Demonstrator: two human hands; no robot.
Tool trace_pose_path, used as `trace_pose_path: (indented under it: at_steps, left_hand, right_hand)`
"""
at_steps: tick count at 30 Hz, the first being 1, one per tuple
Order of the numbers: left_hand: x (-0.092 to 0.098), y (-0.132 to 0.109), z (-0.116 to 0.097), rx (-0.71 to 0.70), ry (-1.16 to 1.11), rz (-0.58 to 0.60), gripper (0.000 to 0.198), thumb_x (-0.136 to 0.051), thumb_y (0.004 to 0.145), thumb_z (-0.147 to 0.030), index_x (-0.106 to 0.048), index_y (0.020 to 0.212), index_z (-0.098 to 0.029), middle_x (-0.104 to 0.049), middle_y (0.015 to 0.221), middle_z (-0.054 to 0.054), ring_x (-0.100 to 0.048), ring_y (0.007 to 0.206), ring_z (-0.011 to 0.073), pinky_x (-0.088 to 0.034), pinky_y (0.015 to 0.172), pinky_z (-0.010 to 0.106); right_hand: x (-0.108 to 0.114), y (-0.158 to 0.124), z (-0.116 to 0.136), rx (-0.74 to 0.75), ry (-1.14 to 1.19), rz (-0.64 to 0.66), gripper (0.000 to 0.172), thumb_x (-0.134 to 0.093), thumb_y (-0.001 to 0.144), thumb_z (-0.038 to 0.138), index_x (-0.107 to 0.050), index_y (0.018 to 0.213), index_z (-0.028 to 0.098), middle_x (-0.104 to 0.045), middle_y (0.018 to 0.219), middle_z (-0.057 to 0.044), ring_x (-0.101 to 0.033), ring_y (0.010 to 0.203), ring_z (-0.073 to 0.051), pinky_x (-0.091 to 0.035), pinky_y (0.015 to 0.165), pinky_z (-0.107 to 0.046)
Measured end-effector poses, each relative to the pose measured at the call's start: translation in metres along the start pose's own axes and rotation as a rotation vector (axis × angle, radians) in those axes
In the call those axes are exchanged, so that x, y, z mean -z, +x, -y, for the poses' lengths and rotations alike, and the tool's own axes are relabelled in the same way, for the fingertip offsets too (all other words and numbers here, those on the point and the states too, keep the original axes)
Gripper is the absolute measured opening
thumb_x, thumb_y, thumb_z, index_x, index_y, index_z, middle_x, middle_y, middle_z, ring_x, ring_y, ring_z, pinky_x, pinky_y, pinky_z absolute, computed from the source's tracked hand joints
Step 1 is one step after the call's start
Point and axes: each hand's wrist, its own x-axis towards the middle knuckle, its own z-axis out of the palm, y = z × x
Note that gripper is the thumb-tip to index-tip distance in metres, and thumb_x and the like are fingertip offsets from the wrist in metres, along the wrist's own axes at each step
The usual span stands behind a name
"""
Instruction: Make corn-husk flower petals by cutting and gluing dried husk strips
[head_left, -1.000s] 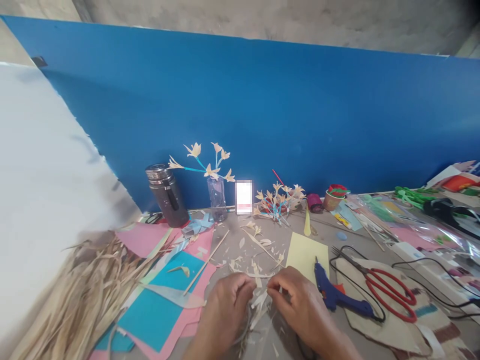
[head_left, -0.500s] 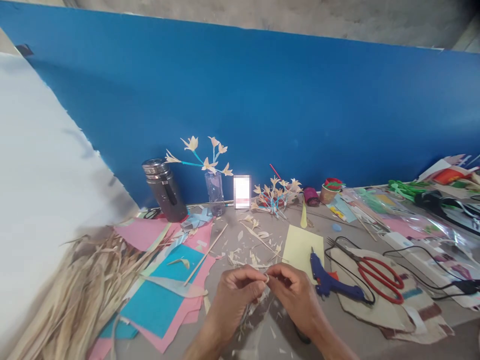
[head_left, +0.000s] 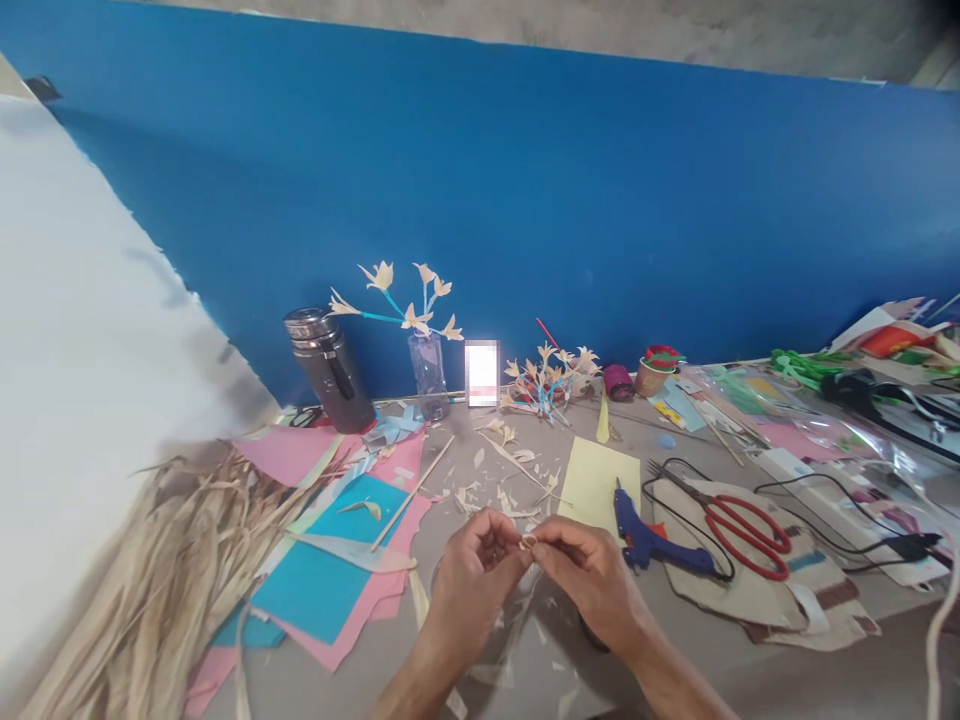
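Note:
My left hand (head_left: 480,575) and my right hand (head_left: 589,575) meet over the near middle of the table. Both are closed, fingertips pinching a small pale curled strip (head_left: 528,541) between them; it looks like dried husk, though most of it is hidden by the fingers. Just beyond lie pale scraps (head_left: 517,500) and loose flower pieces. To the right of my right hand, a blue glue gun (head_left: 660,545) rests partly on a yellow paper sheet (head_left: 600,475). Red-handled scissors (head_left: 750,535) lie farther right.
A dark flask (head_left: 330,375) and a clear bottle (head_left: 427,375) with pale flowers stand at the back. More flowers (head_left: 547,380) sit right of them. Coloured paper (head_left: 322,575) and dried husks (head_left: 127,590) cover the left. A power strip (head_left: 840,510) with black cables lies right.
The view has tilted down slightly. My fingers have shifted on the small strip, which now shows as a little loop, and the left fingers are more curled.

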Motion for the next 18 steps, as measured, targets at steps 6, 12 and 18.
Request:
trace_pose_path:
  at_steps: [6,12,18]
  left_hand:
    - [0.0046,-0.0022,-0.0070,-0.036,0.020,0.006,0.013,-0.067,0.073,-0.025,-0.061,0.081,-0.017,-0.053,0.064,-0.005,-0.045,0.058,0.0097,-0.036,0.055,0.021]
    - [0.0048,-0.0053,-0.0072,-0.247,0.243,-0.039,0.003,-0.062,0.080,-0.018,-0.064,0.083,-0.019,-0.063,0.075,-0.002,-0.055,0.068,0.0111,-0.043,0.066,0.023]
    - [0.0051,-0.0037,-0.0084,-0.399,0.342,-0.010,0.009,-0.057,0.085,-0.014,-0.064,0.085,-0.020,-0.066,0.080,-0.002,-0.060,0.074,0.0114,-0.045,0.071,0.023]
  right_hand:
    - [0.0026,-0.0038,0.0086,-0.028,0.021,-0.024,0.032,-0.060,0.088,0.042,-0.067,0.074,0.014,-0.054,0.065,0.000,-0.041,0.059,-0.011,-0.032,0.055,-0.024]
    - [0.0035,-0.0059,0.0081,-0.050,-0.089,-0.048,0.022,-0.066,0.083,0.035,-0.071,0.077,0.015,-0.055,0.063,0.001,-0.041,0.055,-0.011,-0.031,0.050,-0.023]
    - [0.0064,-0.0065,0.0110,0.036,-0.165,-0.047,0.021,-0.062,0.087,0.033,-0.071,0.080,0.016,-0.061,0.068,0.000,-0.044,0.056,-0.011,-0.033,0.052,-0.023]
